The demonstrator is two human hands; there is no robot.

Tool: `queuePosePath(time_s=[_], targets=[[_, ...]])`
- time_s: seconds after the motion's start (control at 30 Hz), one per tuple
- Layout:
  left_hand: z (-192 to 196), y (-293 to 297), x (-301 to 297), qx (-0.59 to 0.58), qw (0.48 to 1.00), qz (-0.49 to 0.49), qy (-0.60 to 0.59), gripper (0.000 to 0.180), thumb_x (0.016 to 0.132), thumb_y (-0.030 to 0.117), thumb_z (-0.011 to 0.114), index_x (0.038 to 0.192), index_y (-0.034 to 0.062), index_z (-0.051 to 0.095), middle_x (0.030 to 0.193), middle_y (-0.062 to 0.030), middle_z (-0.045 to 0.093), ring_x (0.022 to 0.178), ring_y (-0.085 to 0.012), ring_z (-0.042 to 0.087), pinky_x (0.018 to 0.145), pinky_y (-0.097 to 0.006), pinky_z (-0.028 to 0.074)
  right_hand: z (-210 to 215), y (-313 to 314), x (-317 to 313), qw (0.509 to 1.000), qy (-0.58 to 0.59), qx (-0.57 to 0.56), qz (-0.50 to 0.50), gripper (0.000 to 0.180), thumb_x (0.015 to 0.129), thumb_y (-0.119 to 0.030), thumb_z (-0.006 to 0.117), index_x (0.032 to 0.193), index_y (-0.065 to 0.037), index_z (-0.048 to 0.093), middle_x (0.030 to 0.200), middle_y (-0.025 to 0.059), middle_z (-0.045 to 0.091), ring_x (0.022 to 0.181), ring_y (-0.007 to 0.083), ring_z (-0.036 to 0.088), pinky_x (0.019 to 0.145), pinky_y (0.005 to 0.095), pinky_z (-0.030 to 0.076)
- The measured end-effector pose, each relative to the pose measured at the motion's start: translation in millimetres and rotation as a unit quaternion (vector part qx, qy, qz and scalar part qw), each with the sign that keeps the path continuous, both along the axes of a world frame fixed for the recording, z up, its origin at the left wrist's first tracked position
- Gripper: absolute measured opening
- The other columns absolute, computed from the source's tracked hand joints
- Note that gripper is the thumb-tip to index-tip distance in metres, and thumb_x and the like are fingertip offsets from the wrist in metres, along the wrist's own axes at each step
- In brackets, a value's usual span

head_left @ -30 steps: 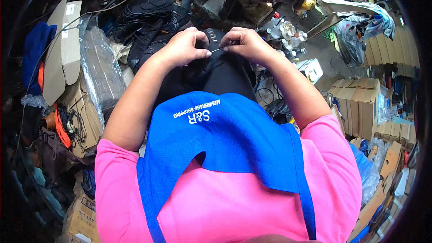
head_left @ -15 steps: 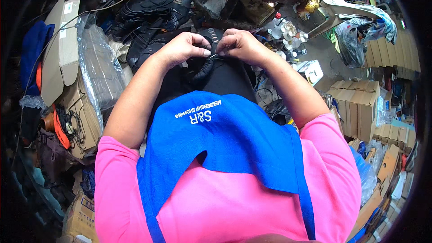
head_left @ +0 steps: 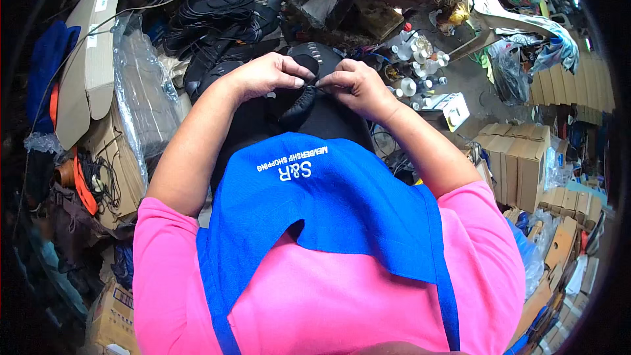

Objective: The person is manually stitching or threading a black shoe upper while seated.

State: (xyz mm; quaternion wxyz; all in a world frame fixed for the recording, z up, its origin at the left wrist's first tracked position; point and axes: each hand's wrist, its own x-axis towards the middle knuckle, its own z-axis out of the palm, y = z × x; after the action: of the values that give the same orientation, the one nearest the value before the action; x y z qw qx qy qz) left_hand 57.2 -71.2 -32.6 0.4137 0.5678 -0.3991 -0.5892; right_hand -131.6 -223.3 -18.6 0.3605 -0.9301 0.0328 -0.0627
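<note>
And here we are at the lap: a black shoe (head_left: 296, 106) sits right under the two hands, a row of pale stitches (head_left: 314, 52) running just beyond the fingertips. The left hand (head_left: 276, 77) has thumb and forefinger bent close together at the shoe's edge; whether it grips, I can't tell. Barely apart from it, the right hand (head_left: 358, 89) has thumb and fingertips drawn into a pinch, anything inside too fine to make out. Just below both hands, toward the body, there's the blue apron (head_left: 342, 210). Off the right hand's outer side, plastic bottles (head_left: 420, 59) cluster; beyond the left, black footwear (head_left: 213, 16) lies heaped. Farther left of that hand, clear plastic sheeting (head_left: 148, 85) and a cardboard panel (head_left: 92, 72); well out right of the right hand, cardboard boxes (head_left: 516, 164).
</note>
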Motion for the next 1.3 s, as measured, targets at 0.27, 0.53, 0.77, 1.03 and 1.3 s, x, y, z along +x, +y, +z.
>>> queuePosePath(time_s=[0.27, 0.53, 0.77, 1.03, 1.3], targets=[[2, -4, 0, 0.028, 0.990, -0.074, -0.119, 0.036, 0.082, 0.012, 0.062, 0.117, 0.0030, 0.062, 0.090, -0.0028, 0.053, 0.092, -0.0150, 0.052, 0.082, -0.028, 0.042, 48, 26, 11, 0.941, 0.066, -0.317, 0.092, 0.014, 0.078, -0.016, 0.057, 0.086, -0.015, 0.068, 0.087, 0.0067, 0.058, 0.087, 0.0221, 0.058, 0.079, 0.0375, 0.040], [9, -14, 0, 0.091, 0.988, -0.040, -0.122, 0.034, 0.080, 0.003, 0.061, 0.113, 0.0003, 0.059, 0.097, -0.0020, 0.064, 0.086, -0.0095, 0.056, 0.078, -0.026, 0.047, 41, 20, 38, 0.923, 0.106, -0.341, 0.144, 0.014, 0.075, -0.015, 0.055, 0.083, -0.011, 0.066, 0.085, 0.0091, 0.057, 0.088, 0.0246, 0.058, 0.077, 0.0373, 0.040], [0, -9, 5, -0.034, 0.992, -0.021, -0.123, 0.028, 0.080, 0.002, 0.063, 0.108, 0.0004, 0.061, 0.093, -0.0010, 0.064, 0.085, -0.0076, 0.055, 0.080, -0.025, 0.045, 53, 6, 36, 0.960, 0.050, -0.254, 0.104, 0.010, 0.075, -0.017, 0.059, 0.078, -0.011, 0.066, 0.078, 0.0085, 0.059, 0.080, 0.0263, 0.060, 0.075, 0.0382, 0.043], [-12, -8, 0, -0.047, 0.993, 0.021, -0.104, 0.018, 0.079, 0.004, 0.065, 0.097, 0.0001, 0.064, 0.088, -0.0016, 0.063, 0.085, -0.0068, 0.055, 0.078, -0.025, 0.045, 18, 14, 41, 0.965, 0.017, -0.240, 0.101, 0.007, 0.072, -0.015, 0.065, 0.074, -0.009, 0.064, 0.075, 0.0094, 0.058, 0.077, 0.0274, 0.058, 0.073, 0.0379, 0.044], [12, 31, -30, -0.097, 0.885, 0.180, -0.418, 0.028, 0.077, 0.011, 0.068, 0.102, 0.0008, 0.062, 0.104, -0.0165, 0.060, 0.099, -0.0321, 0.059, 0.087, -0.038, 0.046, 13, -7, 29, 0.929, 0.249, 0.269, -0.044, 0.027, 0.092, -0.026, 0.057, 0.101, -0.002, 0.064, 0.077, 0.0028, 0.062, 0.069, 0.0086, 0.058, 0.064, 0.0259, 0.049]])
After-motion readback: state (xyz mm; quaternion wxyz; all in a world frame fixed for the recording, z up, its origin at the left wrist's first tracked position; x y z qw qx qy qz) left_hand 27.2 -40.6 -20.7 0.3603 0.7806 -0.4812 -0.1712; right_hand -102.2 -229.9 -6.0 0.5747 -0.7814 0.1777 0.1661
